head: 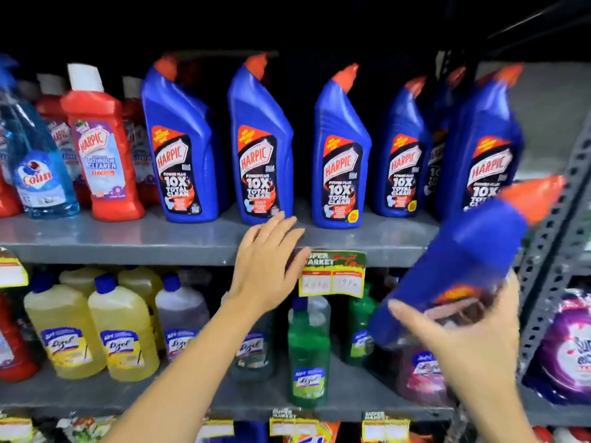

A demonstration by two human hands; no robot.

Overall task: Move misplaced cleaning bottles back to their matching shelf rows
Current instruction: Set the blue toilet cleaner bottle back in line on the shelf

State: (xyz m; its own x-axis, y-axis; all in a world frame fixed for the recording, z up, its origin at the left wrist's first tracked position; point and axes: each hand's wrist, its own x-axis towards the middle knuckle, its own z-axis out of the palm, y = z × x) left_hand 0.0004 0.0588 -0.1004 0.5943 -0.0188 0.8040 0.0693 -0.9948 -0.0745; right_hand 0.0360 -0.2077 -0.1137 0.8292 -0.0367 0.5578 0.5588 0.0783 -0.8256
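My right hand (pixel 463 343) grips a blue Harpic bottle (pixel 460 260) with an orange cap, tilted up to the right in front of the shelves and blurred. My left hand (pixel 265 266) is empty with its fingers apart, its fingertips at the front edge of the upper grey shelf (pixel 128 241), just below one of the blue bottles. On that shelf stands a row of blue Harpic bottles (pixel 265 145). To their left are red Harpic bathroom cleaner bottles (pixel 102 148) and a light-blue Colin spray bottle (pixel 38 167).
The lower shelf (pixel 96 394) holds yellow Lizol bottles (pixel 121 330), a greyish one, green ones (pixel 308 353) and a purple one. A yellow price tag (pixel 332 276) hangs from the upper shelf edge. A perforated grey metal upright (pixel 550 251) stands at right, with purple refill pouches (pixel 572 346) beyond it.
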